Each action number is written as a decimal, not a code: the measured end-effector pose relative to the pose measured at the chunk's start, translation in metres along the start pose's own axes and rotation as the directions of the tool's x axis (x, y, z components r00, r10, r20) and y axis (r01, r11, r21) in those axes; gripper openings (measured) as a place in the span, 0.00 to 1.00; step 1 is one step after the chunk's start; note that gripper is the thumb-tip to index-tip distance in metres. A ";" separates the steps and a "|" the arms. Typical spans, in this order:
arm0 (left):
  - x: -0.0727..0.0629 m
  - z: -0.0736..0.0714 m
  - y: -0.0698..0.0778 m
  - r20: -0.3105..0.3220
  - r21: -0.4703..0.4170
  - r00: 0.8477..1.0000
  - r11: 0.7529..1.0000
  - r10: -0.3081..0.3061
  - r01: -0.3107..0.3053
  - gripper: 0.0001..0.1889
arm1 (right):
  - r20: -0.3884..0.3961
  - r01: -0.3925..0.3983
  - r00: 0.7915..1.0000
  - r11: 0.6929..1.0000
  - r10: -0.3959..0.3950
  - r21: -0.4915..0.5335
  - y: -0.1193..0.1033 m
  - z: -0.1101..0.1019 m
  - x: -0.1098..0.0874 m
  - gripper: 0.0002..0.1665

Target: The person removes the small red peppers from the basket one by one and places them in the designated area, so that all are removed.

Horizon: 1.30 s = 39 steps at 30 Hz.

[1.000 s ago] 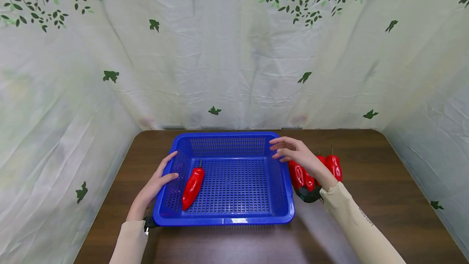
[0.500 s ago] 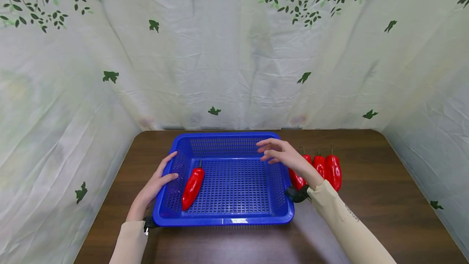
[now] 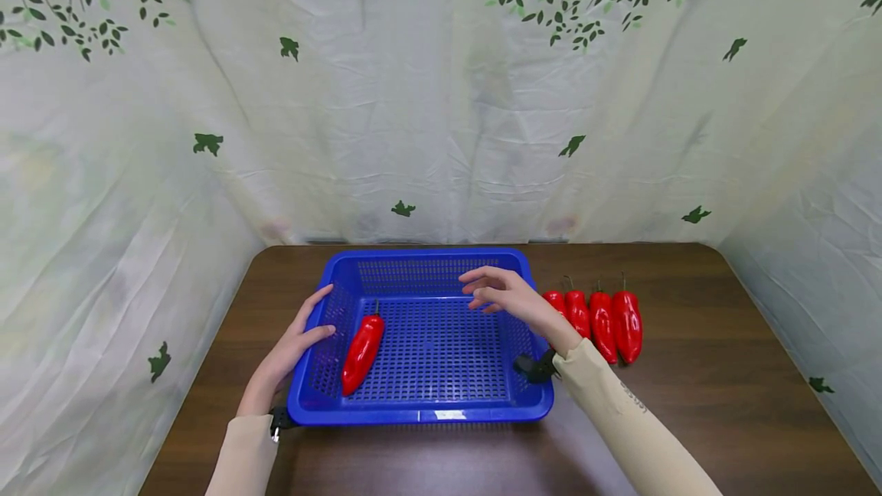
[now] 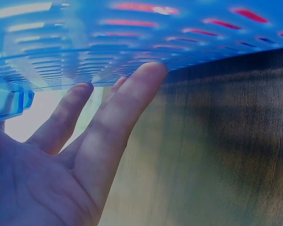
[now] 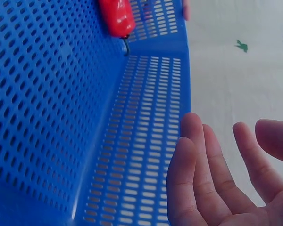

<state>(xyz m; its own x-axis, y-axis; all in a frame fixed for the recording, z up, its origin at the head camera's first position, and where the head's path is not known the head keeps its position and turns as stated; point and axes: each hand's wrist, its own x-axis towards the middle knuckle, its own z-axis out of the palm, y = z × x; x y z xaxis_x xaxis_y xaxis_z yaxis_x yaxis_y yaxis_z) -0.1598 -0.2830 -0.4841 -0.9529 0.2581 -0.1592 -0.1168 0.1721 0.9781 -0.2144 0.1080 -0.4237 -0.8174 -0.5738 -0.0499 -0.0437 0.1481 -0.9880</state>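
Note:
A blue plastic basket (image 3: 420, 413) with slotted walls stands on the table in the head view. Inside it, toward the left, lies one glossy red chili pepper (image 3: 363, 354), also seen in the right wrist view. My left hand (image 3: 292, 347) holds the basket's left side, thumb over the rim and fingers along the outside of the wall. Those fingers lie nearly straight against the slots in the left wrist view. Over the right part of the basket hovers my right hand (image 3: 510, 295), fingers loosely bent, nothing in it. Its fingers (image 5: 184, 165) appear apart from one another.
Several red chili peppers (image 3: 628, 327) lie side by side on the brown wooden table (image 3: 723, 373), right of the basket. My right forearm partly covers the nearest ones. A pale leaf-printed curtain (image 3: 441, 98) hangs behind and at both sides.
My right hand has moved left, from the basket's right rim to above its interior, uncovering more of the peppers on the right. My left hand and the basket have stayed still.

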 end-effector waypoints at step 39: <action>0.000 0.001 0.002 -0.022 0.010 0.999 1.000 -0.027 0.027 0.35 | 0.033 -0.069 0.997 0.996 0.067 0.062 0.011 0.063 0.037 0.20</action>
<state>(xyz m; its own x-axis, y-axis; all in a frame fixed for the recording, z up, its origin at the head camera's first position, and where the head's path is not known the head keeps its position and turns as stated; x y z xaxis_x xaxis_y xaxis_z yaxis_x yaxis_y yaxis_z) -0.1593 -0.2815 -0.4826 -0.9555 0.2320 -0.1824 -0.1397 0.1886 0.9721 -0.2090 0.0375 -0.4458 -0.7989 -0.5892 -0.1211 0.0490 0.1370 -0.9894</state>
